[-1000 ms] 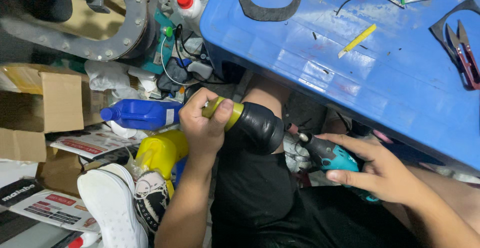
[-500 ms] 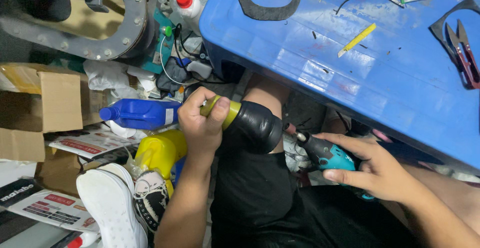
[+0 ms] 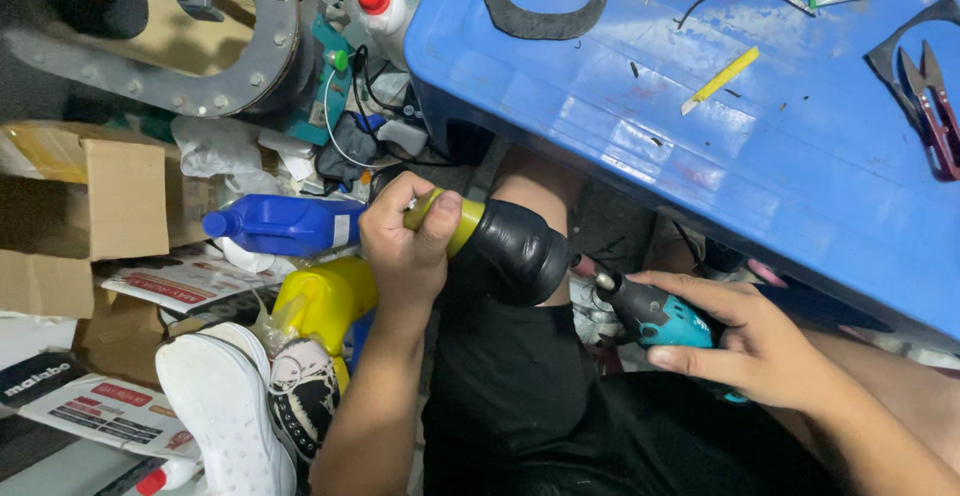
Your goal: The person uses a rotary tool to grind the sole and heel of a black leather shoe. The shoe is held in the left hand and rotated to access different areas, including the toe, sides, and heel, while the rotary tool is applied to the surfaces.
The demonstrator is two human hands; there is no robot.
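Left hand [image 3: 405,246] slightly lower now; drill [image 3: 655,314] lengthwise toward black-capped handle [image 3: 500,241].

Both forearms are bare to the elbow, no sleeves, watch or rings showing on the left hand [image 3: 405,241] or right hand [image 3: 765,341]. Black clothing [image 3: 520,396] covers the lap, and a white-soled sneaker [image 3: 225,401] with black-and-white patterned upper is worn.

A cluttered workshop: blue worktable [image 3: 800,156] with snips [image 3: 935,106], cardboard boxes [image 3: 90,216], solvent bottles (floor-level mess) [image 3: 285,224].
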